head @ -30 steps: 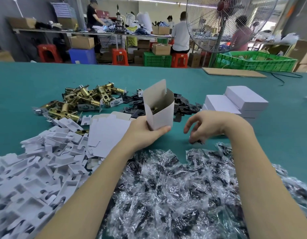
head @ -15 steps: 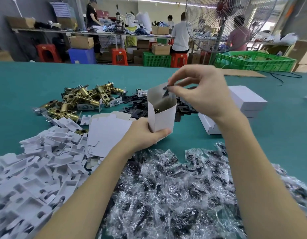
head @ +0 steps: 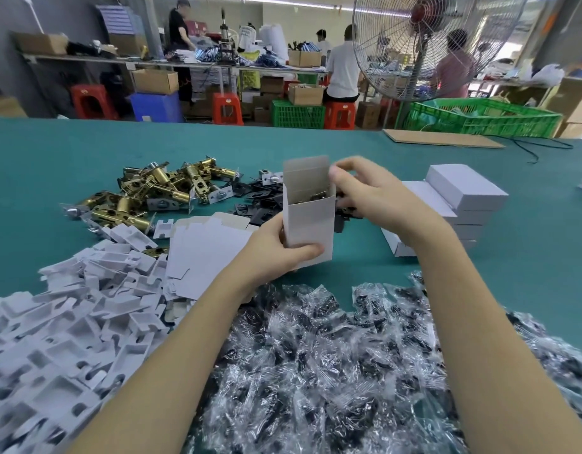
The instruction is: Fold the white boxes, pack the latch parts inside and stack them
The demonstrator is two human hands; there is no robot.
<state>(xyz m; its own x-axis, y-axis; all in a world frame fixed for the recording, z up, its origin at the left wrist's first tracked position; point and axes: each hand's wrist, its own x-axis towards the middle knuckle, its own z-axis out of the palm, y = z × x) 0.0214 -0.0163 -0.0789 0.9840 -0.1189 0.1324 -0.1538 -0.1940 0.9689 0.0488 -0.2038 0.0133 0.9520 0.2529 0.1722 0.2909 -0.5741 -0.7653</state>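
My left hand (head: 276, 253) grips an upright white box (head: 307, 224) by its lower half, above the green table. The box's top is open, its lid flap stands up, and metal parts show inside. My right hand (head: 374, 194) is at the box's upper right edge, thumb and forefinger pinching by the flap; motion blur hides the exact contact. Closed white boxes (head: 463, 191) are stacked just right of my hands. Brass latches (head: 152, 188) and black plates (head: 260, 208) lie behind the box.
Flat box blanks (head: 207, 253) lie left of my left hand, beside a heap of white inserts (head: 70, 316). Clear bags of dark parts (head: 332, 355) cover the near table. A cardboard sheet (head: 443, 139), green crate (head: 486, 117) and fan (head: 423, 44) stand far right.
My right hand rose from the bag pile with a small dark part, held it over the open box, and has now dropped to the box's upper right edge. The left hand kept holding the box.
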